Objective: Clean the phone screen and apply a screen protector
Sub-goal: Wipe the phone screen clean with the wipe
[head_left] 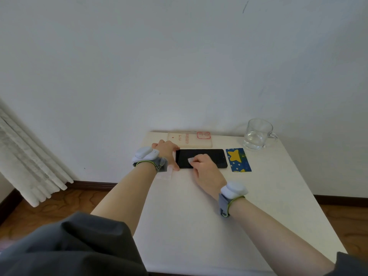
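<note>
1. Resting the phone (pixel 216 156) flat on the white table (pixel 199 220), towards the far edge; leaving the dark screen facing up; running its long side left to right.
2. Gripping the phone's left end with the left hand (pixel 166 153); curling the fingers over the far edge; laying the thumb along the near left corner.
3. Pinching a small white wipe (pixel 190 160) between thumb and fingertips of the right hand (pixel 203 167); pressing it onto the left half of the screen; hiding the middle of the near edge under the knuckles.
4. Wearing a white device on a grey strap at the left wrist (pixel 145 155) and another at the right wrist (pixel 234 189); stretching both bare forearms across the table.
5. Noting a blue packet (pixel 238 159) with yellow stars lying flat just right of the phone, not touching it; noting a beige case (pixel 190 140) with red markings beyond the phone, by the wall.
6. Noting a clear glass mug (pixel 257 134) upright at the far right corner, handle pointing right.
7. Making out a faint translucent sheet (pixel 165 175) on the table under the left wrist; being unable to tell what it is.
8. Catching a pale curtain (pixel 25 156) at the left, hanging above a wooden floor (pixel 59 204).
</note>
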`<state>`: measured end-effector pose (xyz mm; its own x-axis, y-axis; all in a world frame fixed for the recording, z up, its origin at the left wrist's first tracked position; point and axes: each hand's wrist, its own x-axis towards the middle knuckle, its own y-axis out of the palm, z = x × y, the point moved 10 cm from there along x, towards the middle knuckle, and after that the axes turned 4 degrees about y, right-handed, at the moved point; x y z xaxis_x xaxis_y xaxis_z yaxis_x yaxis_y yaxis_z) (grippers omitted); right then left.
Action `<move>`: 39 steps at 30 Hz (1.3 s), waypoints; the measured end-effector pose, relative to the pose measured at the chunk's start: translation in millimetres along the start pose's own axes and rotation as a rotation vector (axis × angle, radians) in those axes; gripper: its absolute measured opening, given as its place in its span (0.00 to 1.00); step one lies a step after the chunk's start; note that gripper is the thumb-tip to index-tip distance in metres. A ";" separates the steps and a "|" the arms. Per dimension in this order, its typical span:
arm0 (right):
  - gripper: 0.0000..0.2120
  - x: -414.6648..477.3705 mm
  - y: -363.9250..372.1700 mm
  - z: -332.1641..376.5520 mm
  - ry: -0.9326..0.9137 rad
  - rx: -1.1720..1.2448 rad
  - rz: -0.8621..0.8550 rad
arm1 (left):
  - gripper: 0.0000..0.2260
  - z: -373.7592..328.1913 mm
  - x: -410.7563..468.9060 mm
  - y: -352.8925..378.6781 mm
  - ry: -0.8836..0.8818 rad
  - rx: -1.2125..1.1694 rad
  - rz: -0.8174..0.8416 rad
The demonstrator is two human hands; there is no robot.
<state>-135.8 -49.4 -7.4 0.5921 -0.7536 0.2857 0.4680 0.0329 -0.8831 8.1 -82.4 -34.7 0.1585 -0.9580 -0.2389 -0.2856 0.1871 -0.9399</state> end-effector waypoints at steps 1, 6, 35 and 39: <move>0.07 -0.1 4.4 8.5 -0.040 0.010 0.004 | 0.41 -0.2 -0.6 -0.3 -0.001 0.003 0.000; 0.13 -2.7 3.1 9.3 -0.126 -0.007 0.050 | 0.41 -0.5 1.0 0.9 -0.009 -0.012 -0.008; 0.21 1.8 3.9 -5.6 0.115 -0.301 0.076 | 0.38 -10.7 -16.5 -8.7 -0.019 -0.033 -0.003; 0.21 6.8 -15.6 -57.9 0.338 -0.339 0.115 | 0.38 -11.3 -17.5 -11.2 -0.013 -0.027 -0.006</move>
<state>-177.1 -93.1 -13.2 0.3552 -0.9302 0.0925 0.1395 -0.0451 -0.9892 -2.1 -70.1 -17.3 0.1725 -0.9561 -0.2368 -0.3101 0.1755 -0.9344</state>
